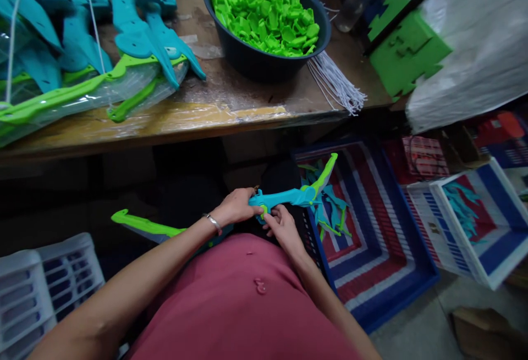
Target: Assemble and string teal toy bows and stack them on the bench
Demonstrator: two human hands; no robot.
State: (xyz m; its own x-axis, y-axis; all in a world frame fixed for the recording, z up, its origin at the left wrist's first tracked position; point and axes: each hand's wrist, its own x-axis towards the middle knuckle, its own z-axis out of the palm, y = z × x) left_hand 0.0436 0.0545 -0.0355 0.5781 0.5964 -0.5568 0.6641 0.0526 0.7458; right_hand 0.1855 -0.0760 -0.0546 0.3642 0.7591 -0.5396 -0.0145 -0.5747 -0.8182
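A teal and green plastic toy bow (289, 198) lies across my lap, its green limbs reaching out to both sides. My left hand (236, 206), with a bracelet at the wrist, is closed around the bow's middle, thumb on top. At that middle sits a small green plastic piece (263, 212). My right hand (284, 229) has its fingers curled and its fingertips at this piece; the exact contact is partly hidden. Several similar teal and green bows (136, 36) are piled on the table at the upper left.
On the wooden table (193, 112) stands a dark bowl (264, 66) heaped with green pieces, beside a bundle of white strings (336, 82). A blue striped crate (371, 239) with teal parts is at my right, near a white crate (457, 228). Another white crate (53, 277) is at left.
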